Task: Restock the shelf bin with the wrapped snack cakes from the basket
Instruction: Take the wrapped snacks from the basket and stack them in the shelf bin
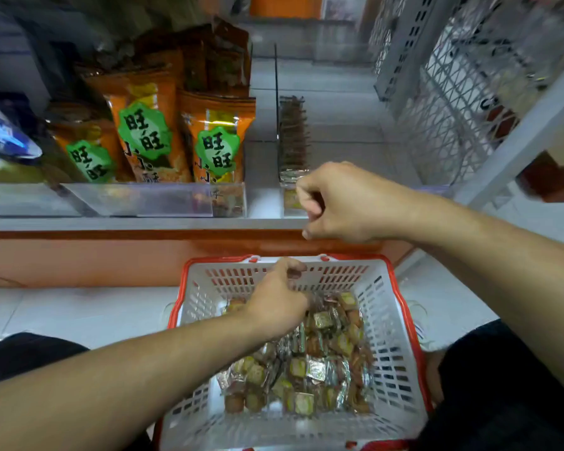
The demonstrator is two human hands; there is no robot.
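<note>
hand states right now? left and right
Left hand: reaching into basket; grip hidden, cannot tell.
Right hand: fingers curled at the shelf bin; contents unclear.

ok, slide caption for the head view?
Left hand reaches into basket of snack cakes; right hand at shelf bin.

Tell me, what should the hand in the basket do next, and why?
Probably lift one snack cake out. The left hand reaches into the basket, fingers on the wrapped cakes, while the right hand is at the shelf bin's row.
</note>
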